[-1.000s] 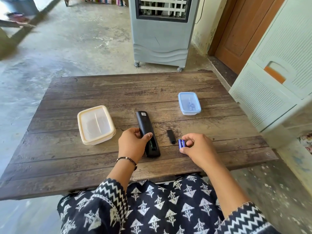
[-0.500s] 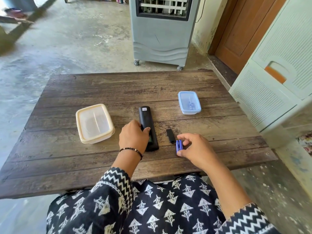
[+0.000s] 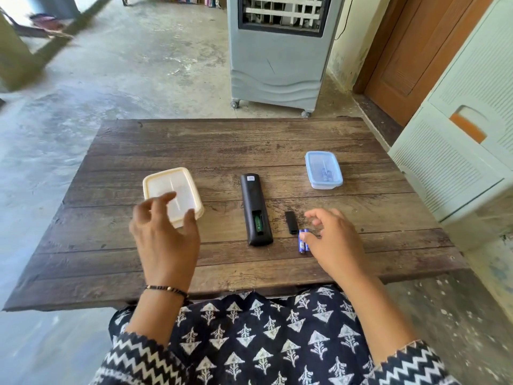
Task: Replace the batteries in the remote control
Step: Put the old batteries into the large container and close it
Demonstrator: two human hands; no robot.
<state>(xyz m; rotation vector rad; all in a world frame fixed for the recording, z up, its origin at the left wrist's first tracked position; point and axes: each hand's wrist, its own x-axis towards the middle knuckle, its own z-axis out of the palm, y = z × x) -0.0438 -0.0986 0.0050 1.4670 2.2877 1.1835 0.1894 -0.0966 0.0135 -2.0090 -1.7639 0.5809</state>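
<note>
The remote control [image 3: 256,209] lay face down at the centre of the bench [image 3: 111,262], battery bay uncovered. Its cover [image 3: 291,222] lay just to its right. 2 blue batteries [image 3: 302,242] lay beside the cover, touched by the open right hand [image 3: 333,240]. The left hand [image 3: 163,237] hovered open, empty, near the cream container [image 3: 172,194].

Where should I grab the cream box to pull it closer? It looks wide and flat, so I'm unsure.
Take the cream box by its near right corner, coming from above with the left hand already hovering there. Its lid is broad and smooth, so pinch thumb and fingers across the rim's two edges rather than pressing on top.
</note>
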